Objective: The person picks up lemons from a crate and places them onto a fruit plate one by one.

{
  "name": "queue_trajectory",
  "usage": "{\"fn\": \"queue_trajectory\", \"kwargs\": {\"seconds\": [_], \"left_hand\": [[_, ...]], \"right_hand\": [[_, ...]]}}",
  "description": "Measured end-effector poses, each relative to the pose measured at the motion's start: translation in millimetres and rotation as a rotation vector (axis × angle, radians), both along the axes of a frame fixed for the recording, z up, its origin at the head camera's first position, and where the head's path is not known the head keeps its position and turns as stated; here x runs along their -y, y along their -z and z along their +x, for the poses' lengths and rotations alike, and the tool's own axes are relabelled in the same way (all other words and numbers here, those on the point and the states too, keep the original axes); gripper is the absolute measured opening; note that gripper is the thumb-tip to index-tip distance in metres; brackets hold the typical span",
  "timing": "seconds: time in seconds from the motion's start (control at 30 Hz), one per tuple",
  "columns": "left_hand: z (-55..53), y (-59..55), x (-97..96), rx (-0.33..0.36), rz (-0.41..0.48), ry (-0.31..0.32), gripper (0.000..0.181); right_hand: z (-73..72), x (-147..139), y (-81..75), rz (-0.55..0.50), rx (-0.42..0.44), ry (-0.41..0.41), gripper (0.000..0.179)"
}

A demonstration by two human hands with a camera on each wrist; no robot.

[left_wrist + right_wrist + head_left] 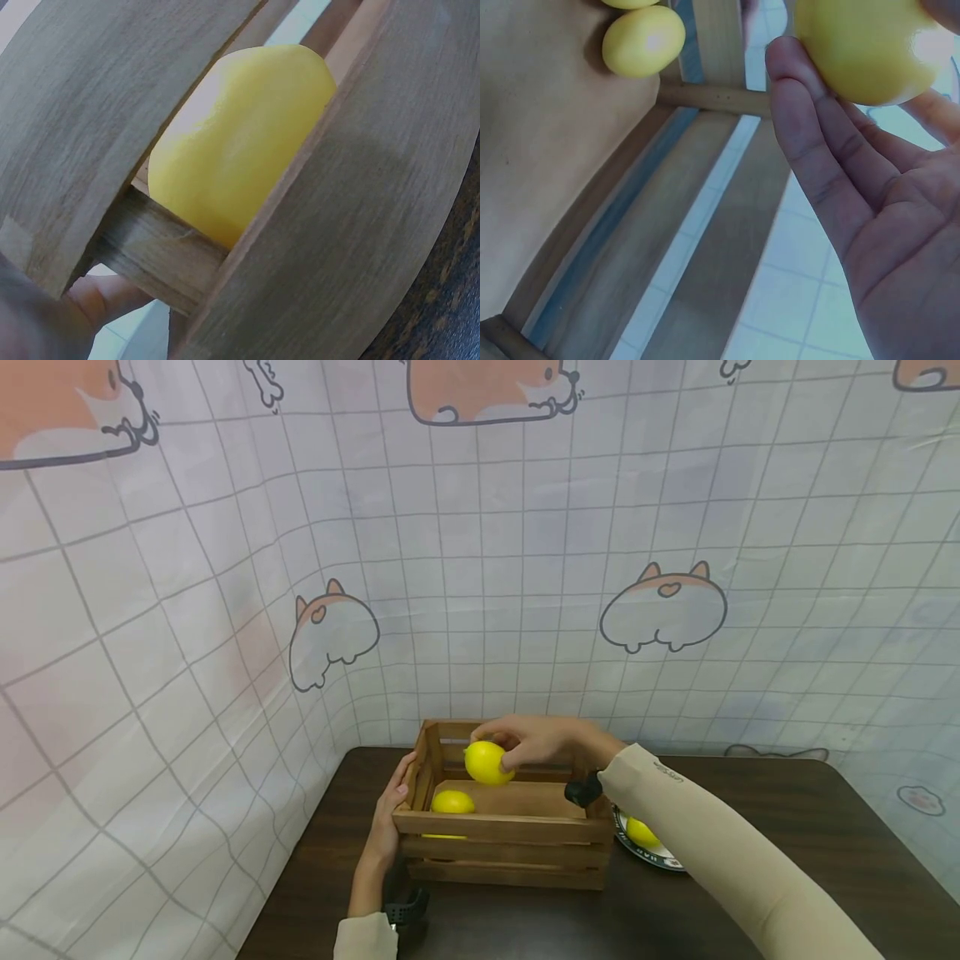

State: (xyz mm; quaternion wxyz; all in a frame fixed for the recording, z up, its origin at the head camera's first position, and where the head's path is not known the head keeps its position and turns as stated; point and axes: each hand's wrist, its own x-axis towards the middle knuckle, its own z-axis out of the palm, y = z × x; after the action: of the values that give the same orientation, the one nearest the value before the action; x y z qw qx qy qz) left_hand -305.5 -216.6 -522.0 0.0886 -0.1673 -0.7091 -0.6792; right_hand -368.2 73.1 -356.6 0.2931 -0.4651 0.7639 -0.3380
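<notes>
My right hand [538, 739] pinches a yellow lemon [487, 763] between thumb and fingers, over the opening of a slatted wooden crate [510, 832]. In the right wrist view the held lemon [870, 49] sits at the fingertips, above the crate floor. Two more lemons lie together inside the crate; the nearer lemon [643, 41] shows whole, the other lemon [630, 3] is cut off by the frame edge. Against the crate's left side rests my left hand [386, 818], its fingers extended along the wood. Through the front slats, the left wrist view shows a lemon [240, 142].
Right of the crate, a plate with a dark patterned rim [666, 861] bears a lemon [641, 832], partly hidden by the right sleeve [720, 843]. Everything stands on a dark wooden table [810, 827]. Behind it hangs a white gridded curtain [510, 635] with cartoon dogs.
</notes>
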Motion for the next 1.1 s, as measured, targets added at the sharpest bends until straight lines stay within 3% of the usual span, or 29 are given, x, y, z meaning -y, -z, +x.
{"fn": "queue_trajectory", "kwargs": {"seconds": [0.27, 0.5, 0.77, 1.1], "left_hand": [[0.9, 0.2, -0.3, -0.009, 0.001, -0.002, 0.057], [0.1, 0.7, -0.7, -0.018, 0.001, 0.0, 0.057], [0.3, 0.2, 0.1, -0.012, 0.004, 0.008, 0.056], [0.5, -0.8, -0.4, -0.011, -0.004, 0.008, 0.056]], "right_hand": [[1.4, -18, -6.7, -0.042, -0.072, 0.001, 0.054], [2.0, -33, -4.6, -0.133, -0.055, 0.006, 0.049], [5.3, -54, -2.4, -0.173, -0.083, 0.086, 0.054], [9.8, -78, 5.7, -0.258, -0.113, 0.123, 0.05]]}}
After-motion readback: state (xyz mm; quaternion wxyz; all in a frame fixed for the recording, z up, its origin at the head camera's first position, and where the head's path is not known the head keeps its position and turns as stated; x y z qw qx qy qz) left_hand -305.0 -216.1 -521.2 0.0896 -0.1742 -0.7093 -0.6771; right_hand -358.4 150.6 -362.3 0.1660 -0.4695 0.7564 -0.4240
